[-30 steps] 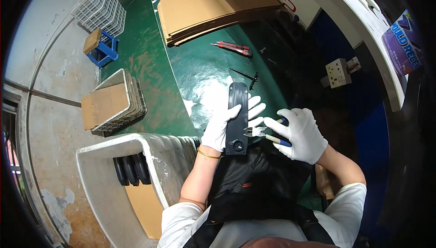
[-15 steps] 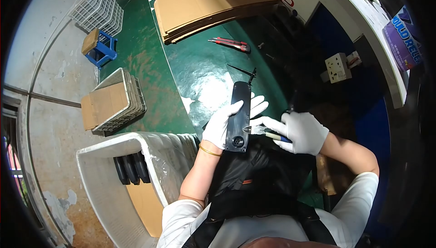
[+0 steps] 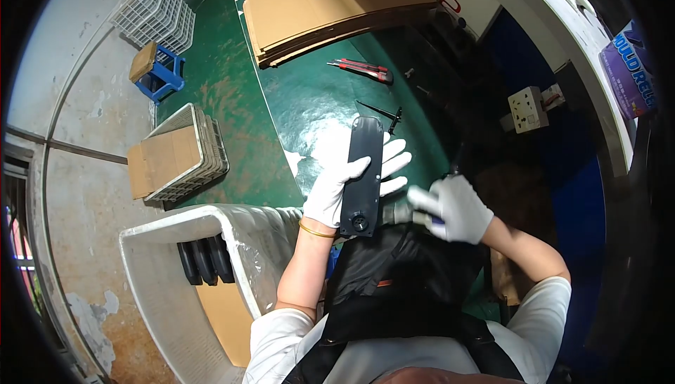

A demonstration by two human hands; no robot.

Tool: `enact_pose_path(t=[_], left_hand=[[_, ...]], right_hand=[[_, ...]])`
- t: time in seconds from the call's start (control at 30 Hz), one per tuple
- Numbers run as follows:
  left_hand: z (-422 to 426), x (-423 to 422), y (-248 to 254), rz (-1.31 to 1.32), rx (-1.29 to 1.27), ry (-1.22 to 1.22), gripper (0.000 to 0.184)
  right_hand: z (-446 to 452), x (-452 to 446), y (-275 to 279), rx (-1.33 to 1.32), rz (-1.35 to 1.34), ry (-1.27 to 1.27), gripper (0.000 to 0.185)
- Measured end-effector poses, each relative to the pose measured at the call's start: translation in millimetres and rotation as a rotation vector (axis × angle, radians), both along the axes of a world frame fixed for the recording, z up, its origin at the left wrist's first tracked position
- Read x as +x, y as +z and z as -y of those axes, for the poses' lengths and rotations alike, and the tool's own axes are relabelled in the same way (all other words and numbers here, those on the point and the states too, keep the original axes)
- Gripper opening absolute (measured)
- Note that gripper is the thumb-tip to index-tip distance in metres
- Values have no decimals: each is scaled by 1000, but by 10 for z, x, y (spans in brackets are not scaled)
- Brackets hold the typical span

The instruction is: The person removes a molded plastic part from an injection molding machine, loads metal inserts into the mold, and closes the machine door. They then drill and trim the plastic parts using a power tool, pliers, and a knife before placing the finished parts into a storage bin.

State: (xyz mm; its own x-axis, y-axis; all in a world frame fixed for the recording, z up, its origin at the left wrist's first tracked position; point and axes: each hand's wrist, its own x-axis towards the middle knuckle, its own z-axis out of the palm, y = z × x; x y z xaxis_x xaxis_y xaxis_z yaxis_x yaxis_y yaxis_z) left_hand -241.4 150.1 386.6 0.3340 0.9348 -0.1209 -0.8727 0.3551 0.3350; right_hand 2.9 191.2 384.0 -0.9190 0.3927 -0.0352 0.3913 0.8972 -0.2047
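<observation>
In the head view, my left hand (image 3: 328, 197), in a white glove, holds a long black plastic part (image 3: 363, 173). Its thumb presses on the top face, and the other fingers stretch out beneath and past the right edge. The part has rounded far corners and a round socket at the near end. My right hand (image 3: 460, 209), also gloved, is closed around a small tool (image 3: 436, 221) with a blue handle, just right of the part and apart from it. Motion blurs the tool's tip and the fingertips.
On the green table (image 3: 295, 96) lie a red cutter knife (image 3: 362, 69), a thin black piece (image 3: 383, 111) and stacked cardboard sheets (image 3: 337, 4). A white bin (image 3: 232, 243) with several black parts (image 3: 205, 261) stands at left. A stool (image 3: 158, 71) and crates (image 3: 153, 11) stand beyond.
The tool in my right hand has come away from the black part. My left hand and the part have shifted slightly left, and the part's face has turned a little.
</observation>
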Motion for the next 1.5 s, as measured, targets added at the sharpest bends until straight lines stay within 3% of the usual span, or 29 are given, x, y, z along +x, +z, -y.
enact_pose_path(t=[0.07,0.2,0.23,0.27,0.3,0.33,0.37,0.43,0.47,0.57,0.6,0.63,0.7,0.73,0.8,0.83,0.97,1.1,1.13,1.2,1.37,1.4,1.47,1.5], left_hand=[[17,6,-38,-21,4,19,64],[39,36,-191,-71,-51,-25,59],[52,35,-248,-93,-82,-47,57],[67,43,-316,-95,-80,-44,57],[108,78,-401,-90,-25,-192,51],[166,136,-488,-82,29,-339,47],[251,261,-581,-79,26,-335,47],[368,553,-735,537,-102,-559,37],[346,610,-784,538,-100,-564,37],[289,721,-728,-163,0,-530,39],[296,674,-646,-639,104,-333,39],[243,556,-411,-1108,208,-115,39],[113,319,-578,-2120,417,325,48],[76,229,-623,-2125,417,336,48],[57,84,-694,-2578,250,256,58],[69,16,-722,-2581,246,260,58],[218,-257,-863,-2478,171,136,70],[381,-537,-964,-2485,-34,226,70],[396,-564,-956,-2379,-62,249,69],[421,-604,-932,-2164,-111,291,66],[436,-701,-646,-2190,-263,356,58],[417,-681,-622,-1802,-278,432,60],[386,-597,-603,-1019,-287,525,66],[376,-515,-610,-537,-177,355,53]], right_hand=[[-100,-68,-80,67,24,-412,57],[-304,-201,-637,233,-53,-686,66],[-312,-236,-632,234,-56,-686,66],[-319,-285,-625,174,-289,-615,67],[-311,-323,-620,108,-515,-534,68],[-271,-316,-610,69,-626,-494,69],[-232,-310,-601,32,-732,-446,69],[-50,-200,-559,-1691,-1121,-328,60],[-26,-171,-618,-1686,-1123,-330,60],[-10,-116,-913,-1868,-1317,90,39],[-36,-74,-951,-1871,-1314,93,39],[-82,-39,-959,-1905,-1367,29,32],[-170,-9,-964,-1970,-1469,-103,20],[-219,-62,-962,-1969,-1465,-91,20],[-232,-235,-980,-1917,-1464,-511,22],[-258,-307,-998,-1877,-1447,-718,23],[-423,-490,-1146,-2151,-1363,-464,23],[-390,-536,-1147,-2185,-1406,-539,28],[-389,-531,-1148,-2189,-1404,-537,28],[-389,-485,-1143,-2178,-1387,-593,30],[-420,-482,-842,-1974,-1318,-792,33],[-441,-504,-749,-1975,-1321,-792,33],[-495,-599,-531,-1710,-1205,-751,27],[-522,-638,-428,-1578,-1144,-732,26]])
